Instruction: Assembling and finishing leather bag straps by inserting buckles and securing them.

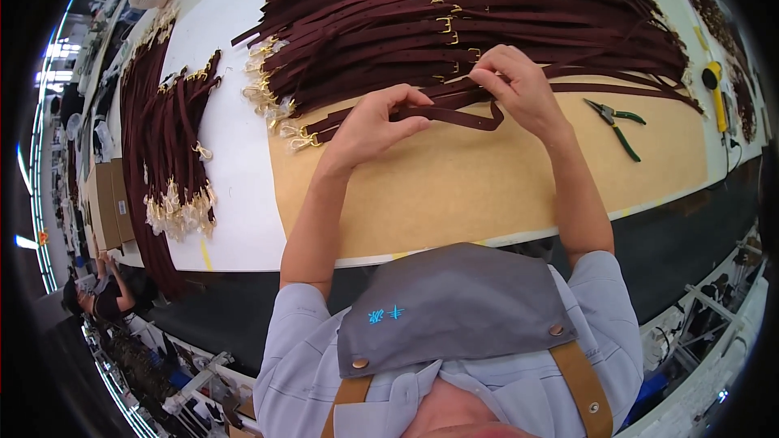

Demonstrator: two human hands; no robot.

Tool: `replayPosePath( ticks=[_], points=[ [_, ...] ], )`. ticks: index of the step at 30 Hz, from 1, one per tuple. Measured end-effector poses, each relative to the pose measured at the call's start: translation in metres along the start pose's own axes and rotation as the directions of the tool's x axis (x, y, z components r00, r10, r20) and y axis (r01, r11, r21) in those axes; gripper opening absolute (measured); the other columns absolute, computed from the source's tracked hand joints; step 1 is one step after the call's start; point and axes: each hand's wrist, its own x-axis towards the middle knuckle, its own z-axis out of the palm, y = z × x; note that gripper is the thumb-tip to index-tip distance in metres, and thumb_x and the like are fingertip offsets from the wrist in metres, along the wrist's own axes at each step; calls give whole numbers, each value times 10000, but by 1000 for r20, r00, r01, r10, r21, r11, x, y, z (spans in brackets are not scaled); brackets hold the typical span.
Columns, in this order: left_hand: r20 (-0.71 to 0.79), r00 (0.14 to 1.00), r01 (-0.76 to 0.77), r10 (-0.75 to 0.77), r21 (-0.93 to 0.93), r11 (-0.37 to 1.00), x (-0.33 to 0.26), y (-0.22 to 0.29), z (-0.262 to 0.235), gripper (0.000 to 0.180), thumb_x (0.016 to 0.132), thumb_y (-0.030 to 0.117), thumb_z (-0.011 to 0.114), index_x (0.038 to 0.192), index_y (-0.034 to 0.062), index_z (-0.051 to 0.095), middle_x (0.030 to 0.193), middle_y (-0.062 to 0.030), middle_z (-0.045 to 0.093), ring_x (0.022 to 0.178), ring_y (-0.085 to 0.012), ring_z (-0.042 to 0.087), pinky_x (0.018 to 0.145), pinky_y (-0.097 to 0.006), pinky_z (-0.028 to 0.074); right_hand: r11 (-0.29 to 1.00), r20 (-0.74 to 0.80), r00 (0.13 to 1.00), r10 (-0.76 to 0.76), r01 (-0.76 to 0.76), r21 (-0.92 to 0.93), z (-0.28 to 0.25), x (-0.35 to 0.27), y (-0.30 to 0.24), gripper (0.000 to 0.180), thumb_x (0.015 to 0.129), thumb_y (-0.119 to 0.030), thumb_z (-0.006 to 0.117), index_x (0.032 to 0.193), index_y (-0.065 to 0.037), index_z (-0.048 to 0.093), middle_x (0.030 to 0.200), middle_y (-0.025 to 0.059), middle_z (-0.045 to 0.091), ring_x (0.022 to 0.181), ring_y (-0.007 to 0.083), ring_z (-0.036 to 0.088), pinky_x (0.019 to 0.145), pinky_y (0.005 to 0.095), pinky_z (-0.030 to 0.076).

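A dark maroon leather strap [462, 119] lies in front of me, one stretch bent back in a loop. My right hand [519, 91] is closed at the loop's right end, thumb and fingertips pinched on the strap. Left of it, my left hand [375, 128] hovers over the straps, thumb and fingers apart with a gap between them. Gold snap hooks [303, 139] in clear wrapping sit at the strap ends beside my left wrist. Beyond both hands spreads a thick pile of similar maroon straps [357, 61] with gold buckles [445, 24] across the middle.
Green-handled pliers [621, 123] lie on the brown paper [487, 186] right of my hand. More straps with wrapped hooks [180, 203] hang together on the white table's left part. A yellow tool [716, 93] stands far right. Another person [101, 292] works at lower left, near a cardboard box [109, 204].
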Motion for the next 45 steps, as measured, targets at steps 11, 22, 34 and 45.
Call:
replayPosePath(
  ticks=[11, 22, 34, 45],
  points=[
    [-307, 858, -225, 412, 495, 839, -4, -24, -13, 249, 755, 78, 763, 962, 11, 642, 850, -26, 587, 789, -154, 551, 676, -280, 440, 961, 73, 959, 275, -271, -55, 10, -10, 21, 438, 972, -358, 531, 735, 11, 536, 597, 162, 483, 532, 285, 422, 535, 386, 360],
    [-238, 969, -90, 67, -90, 992, -21, -12, -24, 161, 868, 33, 645, 1016, 34, 582, 716, 81, 435, 652, -2, 397, 586, -177, 316, 981, -10, 984, 177, -178, -74, 18, -15, 19, 414, 973, -325, 527, 737, 14, 537, 613, 159, 492, 545, 297, 446, 543, 393, 368],
    [-150, 988, 60, -22, 260, 964, -19, -25, -41, 216, 872, 100, 631, 1067, 11, 606, 778, -10, 544, 694, -102, 490, 648, -246, 413, 968, -52, 979, 199, -204, -144, -5, -12, 37, 391, 941, -260, 601, 690, 22, 499, 571, 123, 440, 511, 240, 387, 514, 363, 343],
    [-183, 955, -135, 234, 435, 890, 0, 2, 14, 411, 798, 156, 734, 1180, 38, 636, 1046, -133, 675, 874, -226, 618, 816, -316, 482, 971, -55, 975, 214, -219, -100, -10, -13, 34, 375, 919, -294, 599, 685, -1, 575, 614, 154, 543, 534, 294, 504, 523, 363, 406]
  ],
)
